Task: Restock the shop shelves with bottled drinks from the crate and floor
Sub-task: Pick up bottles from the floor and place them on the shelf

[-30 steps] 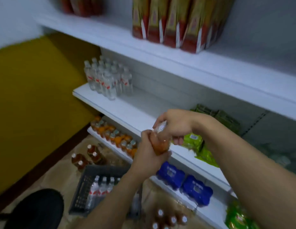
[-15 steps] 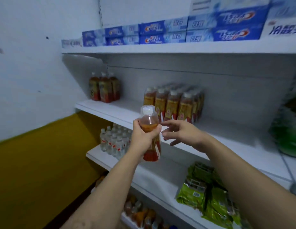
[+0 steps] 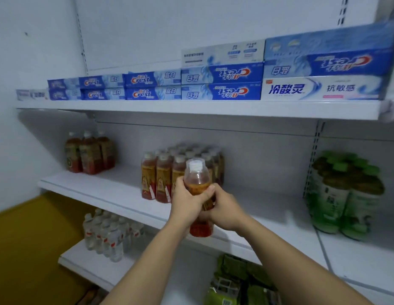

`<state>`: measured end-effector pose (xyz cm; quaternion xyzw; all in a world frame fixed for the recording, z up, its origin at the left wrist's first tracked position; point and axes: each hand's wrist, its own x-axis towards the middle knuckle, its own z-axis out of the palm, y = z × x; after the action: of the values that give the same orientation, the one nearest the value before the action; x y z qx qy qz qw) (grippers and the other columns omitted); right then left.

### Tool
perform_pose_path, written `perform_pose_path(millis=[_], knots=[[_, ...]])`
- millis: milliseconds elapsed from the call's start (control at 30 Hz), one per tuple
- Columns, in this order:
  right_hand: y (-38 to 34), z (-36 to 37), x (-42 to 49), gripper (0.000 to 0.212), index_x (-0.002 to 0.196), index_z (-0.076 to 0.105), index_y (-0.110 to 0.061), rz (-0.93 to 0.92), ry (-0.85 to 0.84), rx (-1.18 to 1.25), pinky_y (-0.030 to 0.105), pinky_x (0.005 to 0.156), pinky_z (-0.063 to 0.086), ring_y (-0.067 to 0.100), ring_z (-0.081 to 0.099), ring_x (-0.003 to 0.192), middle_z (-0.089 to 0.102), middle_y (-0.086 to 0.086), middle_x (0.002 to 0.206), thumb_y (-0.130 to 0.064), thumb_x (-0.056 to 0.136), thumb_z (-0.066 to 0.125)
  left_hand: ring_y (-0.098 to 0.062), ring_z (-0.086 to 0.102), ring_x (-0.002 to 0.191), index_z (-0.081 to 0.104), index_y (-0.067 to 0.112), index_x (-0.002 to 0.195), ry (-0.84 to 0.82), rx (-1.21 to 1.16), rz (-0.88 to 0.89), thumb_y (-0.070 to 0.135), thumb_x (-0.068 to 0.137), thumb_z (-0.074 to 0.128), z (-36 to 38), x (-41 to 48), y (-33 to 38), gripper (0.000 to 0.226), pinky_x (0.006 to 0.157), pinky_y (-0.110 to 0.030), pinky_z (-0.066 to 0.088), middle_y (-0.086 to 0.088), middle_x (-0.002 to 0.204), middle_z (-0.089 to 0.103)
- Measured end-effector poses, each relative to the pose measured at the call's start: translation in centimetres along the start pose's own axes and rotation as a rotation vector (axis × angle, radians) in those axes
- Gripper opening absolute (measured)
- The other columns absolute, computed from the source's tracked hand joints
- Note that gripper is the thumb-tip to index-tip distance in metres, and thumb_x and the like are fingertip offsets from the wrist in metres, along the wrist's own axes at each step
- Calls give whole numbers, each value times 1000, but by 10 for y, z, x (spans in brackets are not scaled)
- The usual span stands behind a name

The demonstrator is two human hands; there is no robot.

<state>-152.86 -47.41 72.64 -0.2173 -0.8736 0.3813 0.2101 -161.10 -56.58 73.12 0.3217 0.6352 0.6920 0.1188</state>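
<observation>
Head view, left to right; yellow wall (image 3: 26,249) at lower left; top shelf (image 3: 191,110) carries toothpaste boxes (image 3: 213,84) stacked along its front edge, end to end; middle shelf (image 3: 108,190): three dark tea bottles (image 3: 88,153) upright at its back left corner; block of orange-label bottles (image 3: 161,172) with white caps further right, set back from the front edge; lower shelf (image 3: 81,260): clear water bottles (image 3: 106,234) grouped near its left end.

Left hand (image 3: 187,203) wrapped round the bottle (image 3: 197,179) at mid-body, thumb across the front; right hand (image 3: 224,210) curled round the same bottle from the right side, a bit lower; both clamped on it. Bottle upright, white cap, orange-brown drink; it sits in the air at the middle shelf's front edge, just in front of the orange-label block; base overlaps the edge, contact with the shelf cannot be told.

Green packets (image 3: 235,282) below the forearms, blurred; green-cap bottles (image 3: 345,194) packed at the middle shelf's right end, well apart from the hands.
</observation>
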Motion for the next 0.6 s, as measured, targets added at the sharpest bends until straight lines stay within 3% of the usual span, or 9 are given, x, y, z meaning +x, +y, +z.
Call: perform_pose_path(millis=[167, 267, 333, 433, 500, 600], knots=[[52, -32, 23, 62, 121, 50, -23, 46, 71, 53, 30, 83, 52, 17, 62, 100, 64, -4, 110, -16, 69, 83, -8, 61, 102, 53, 24, 117, -65, 62, -45, 28, 74, 83, 56, 26, -13, 53, 93, -32, 49, 8, 107, 66], [91, -38, 38, 53, 117, 52, -24, 95, 155, 38, 34, 83, 54, 21, 65, 98, 67, -1, 105, -22, 72, 80, -6, 61, 100, 53, 23, 120, -86, 85, -71, 20, 79, 79, 85, 38, -33, 48, 93, -29, 49, 5, 111, 65], [115, -40, 51, 56, 117, 50, -28, 152, 218, 92, 33, 81, 55, 24, 67, 94, 68, -2, 99, -29, 71, 81, -11, 60, 107, 52, 20, 129, -65, 115, -59, 19, 83, 76, 101, 47, -51, 52, 99, -34, 49, 3, 117, 63], [145, -46, 73, 50, 108, 46, -33, 213, 283, 206, 8, 53, 44, 5, 60, 72, 58, -13, 83, -23, 74, 82, -10, 63, 105, 55, 20, 129, -37, 93, -85, 20, 88, 70, 120, 60, -77, 44, 94, -32, 53, 0, 116, 66], [154, -50, 92, 44, 106, 48, -32, 239, 270, 212, 5, 42, 35, 1, 52, 66, 55, -12, 82, -22, 76, 78, -3, 64, 100, 59, 29, 119, -25, 31, -97, 18, 93, 63, 135, 67, -94, 28, 89, -25, 54, 8, 108, 68], [165, -51, 124, 50, 120, 50, -25, 235, 296, 104, 21, 64, 44, 24, 63, 90, 65, 1, 104, -28, 77, 75, -3, 60, 106, 55, 33, 117, 20, 46, -109, 21, 99, 53, 153, 83, -113, 23, 88, -12, 48, 16, 110, 63]])
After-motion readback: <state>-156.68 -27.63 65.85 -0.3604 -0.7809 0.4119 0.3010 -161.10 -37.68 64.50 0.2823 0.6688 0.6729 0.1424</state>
